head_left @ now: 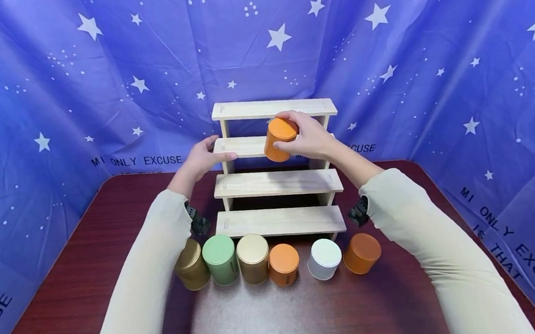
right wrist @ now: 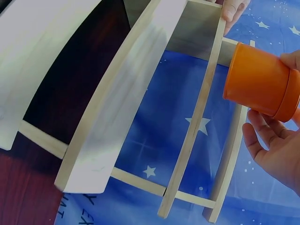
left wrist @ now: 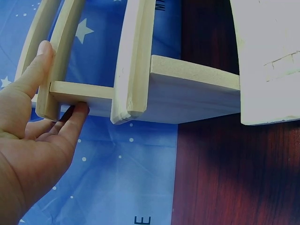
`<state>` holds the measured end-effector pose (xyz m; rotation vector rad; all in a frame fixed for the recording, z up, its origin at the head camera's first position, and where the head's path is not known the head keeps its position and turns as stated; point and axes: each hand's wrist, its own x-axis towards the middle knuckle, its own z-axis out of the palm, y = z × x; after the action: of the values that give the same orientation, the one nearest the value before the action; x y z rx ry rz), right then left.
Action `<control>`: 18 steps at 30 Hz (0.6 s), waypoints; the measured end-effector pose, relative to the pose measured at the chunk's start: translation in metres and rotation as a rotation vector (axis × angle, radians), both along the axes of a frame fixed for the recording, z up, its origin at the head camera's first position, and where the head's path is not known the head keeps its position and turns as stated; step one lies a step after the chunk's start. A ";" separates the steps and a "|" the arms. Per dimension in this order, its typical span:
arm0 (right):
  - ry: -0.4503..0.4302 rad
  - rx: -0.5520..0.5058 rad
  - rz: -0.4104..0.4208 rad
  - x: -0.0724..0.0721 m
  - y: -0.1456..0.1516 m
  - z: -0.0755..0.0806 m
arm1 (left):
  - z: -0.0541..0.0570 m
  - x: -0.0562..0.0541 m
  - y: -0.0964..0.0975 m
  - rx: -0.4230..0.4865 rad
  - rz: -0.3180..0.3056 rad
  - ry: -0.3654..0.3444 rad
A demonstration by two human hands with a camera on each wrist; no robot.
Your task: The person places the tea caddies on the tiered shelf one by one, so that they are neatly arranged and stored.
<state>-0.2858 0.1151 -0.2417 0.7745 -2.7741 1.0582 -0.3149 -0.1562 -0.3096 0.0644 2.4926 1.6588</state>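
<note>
My right hand [head_left: 311,137] grips an orange tin canister [head_left: 279,130] by its sides, in front of the second board from the top of a stepped wooden rack [head_left: 278,183]. In the right wrist view, thumb and fingers hold the orange canister [right wrist: 257,78] near its lidded end, with a gap between it and the boards. At the rack's left side, my left hand [head_left: 200,159] holds the end of that same board. The left wrist view shows its thumb [left wrist: 40,65] across the board's front edge and its fingers against the side frame.
Before the rack stand a dark gold canister [head_left: 192,266], a green canister [head_left: 219,251], a pale-lidded gold canister [head_left: 254,258], an orange canister [head_left: 283,261], a white canister [head_left: 324,257] and a brownish-orange canister [head_left: 362,253]. A blue starry cloth [head_left: 256,40] hangs behind the table [head_left: 91,278].
</note>
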 end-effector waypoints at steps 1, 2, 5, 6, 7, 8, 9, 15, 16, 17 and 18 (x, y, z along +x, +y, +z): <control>0.002 -0.005 0.001 -0.001 -0.001 0.000 | 0.000 0.000 0.000 0.000 0.001 0.001; 0.005 -0.009 0.002 -0.001 -0.002 0.000 | 0.000 0.000 0.000 -0.001 0.001 0.002; 0.010 -0.017 0.003 -0.003 -0.005 0.002 | 0.000 -0.001 0.000 0.012 -0.001 0.007; 0.010 -0.015 0.001 -0.003 -0.006 0.002 | 0.000 -0.001 0.000 0.015 -0.002 0.008; 0.009 -0.013 -0.001 -0.004 -0.007 0.002 | 0.000 -0.001 0.000 0.018 -0.004 0.008; 0.008 -0.010 0.000 -0.005 -0.009 0.002 | 0.000 -0.001 -0.001 0.020 -0.004 0.007; 0.008 -0.008 0.001 -0.006 -0.010 0.002 | 0.000 -0.001 -0.001 0.022 -0.004 0.006; 0.004 0.024 0.000 -0.011 -0.016 0.001 | -0.001 -0.002 -0.001 0.020 -0.002 0.005; -0.001 0.029 -0.001 -0.011 -0.017 0.001 | -0.001 -0.002 -0.001 0.021 0.000 0.007; -0.003 0.035 -0.005 -0.011 -0.018 0.002 | -0.001 -0.002 -0.001 0.022 0.000 0.008; -0.003 0.040 -0.008 -0.012 -0.019 0.002 | -0.002 -0.002 -0.001 0.024 -0.001 0.009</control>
<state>-0.2976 0.0957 -0.2399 0.7662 -2.8067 1.0064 -0.3173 -0.1572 -0.3112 0.0752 2.4793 1.6915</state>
